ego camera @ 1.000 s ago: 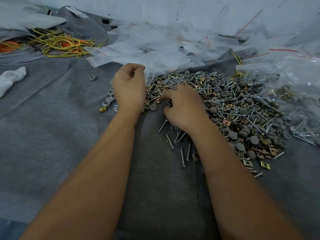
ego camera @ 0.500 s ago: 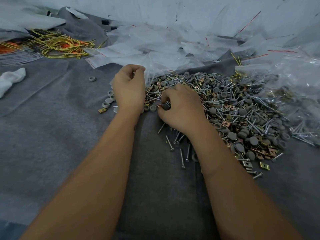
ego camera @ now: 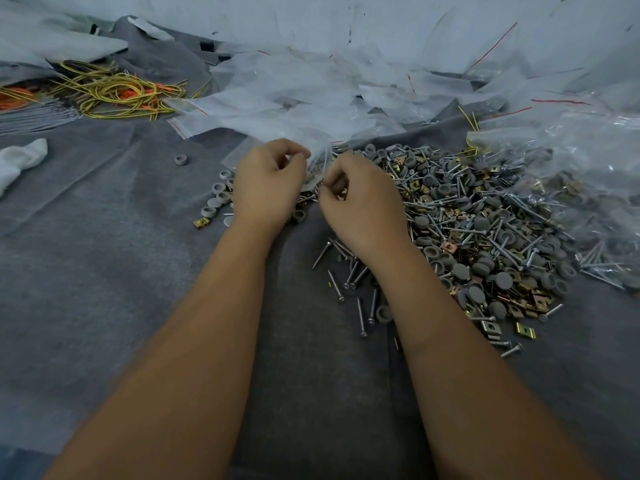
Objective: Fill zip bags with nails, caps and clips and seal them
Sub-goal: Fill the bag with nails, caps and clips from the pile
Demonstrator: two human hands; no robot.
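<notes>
Left hand has its fingers curled round the mouth of a clear zip bag, pinching the plastic up off the cloth. Right hand sits right next to it with fingers curled in, tips at the bag's opening. It looks like it's pinching some small hardware, but the fingers hide whatever's in there, so can't say for sure. There's a bit of metal visible through the bag's lower part, too blurry to tell what.

The big mixed pile lies just right of the hands: silver screw-type nails, round grey caps and brass-coloured square clips all jumbled together. A few loose nails are scattered nearer, under the right wrist. A small cluster of grey caps sits just left of the left hand, with one stray brass clip beside them and a single cap further left.

Far side is a heap of empty zip bags with red seal lines. At the right edge, filled bags show nails and clips through the plastic.

Everything's on a grey felt-like cloth. Far left there's a tangle of yellow and orange wire, and a white rag at the left edge.
</notes>
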